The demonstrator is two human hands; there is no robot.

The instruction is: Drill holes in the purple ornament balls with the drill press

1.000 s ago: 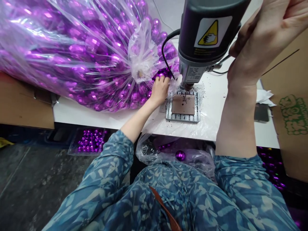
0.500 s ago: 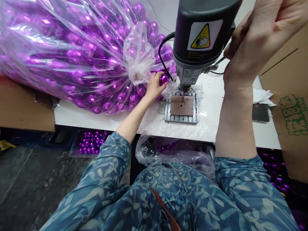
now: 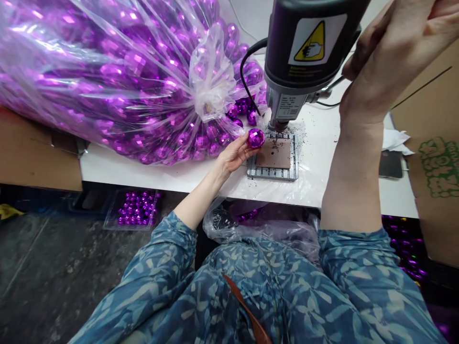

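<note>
A shiny purple faceted ball (image 3: 256,138) is pinched in the fingers of my left hand (image 3: 234,154), at the left edge of the machine's base plate (image 3: 273,174). On that plate lies a brown board (image 3: 283,155) with a small dark hole, and dark specks are scattered behind it. The bench drill press (image 3: 311,48), black with a yellow warning label, stands over the board. My right hand (image 3: 380,57) is raised at the machine's right side, its fingers closed round a lever (image 3: 337,82); most of the grip is hidden behind the hand.
A big clear bag (image 3: 107,91) of purple balls fills the left of the white table (image 3: 172,179). Several loose purple balls (image 3: 233,112) lie by its knot. Below are a clear bin (image 3: 134,210) of small purple pieces and a plastic bag (image 3: 283,234). Cardboard (image 3: 439,191) stands right.
My left hand has come away from the loose balls beside the bag, moving right and nearer to me with one purple ball. My right hand stays on the lever. The view has shifted slightly.
</note>
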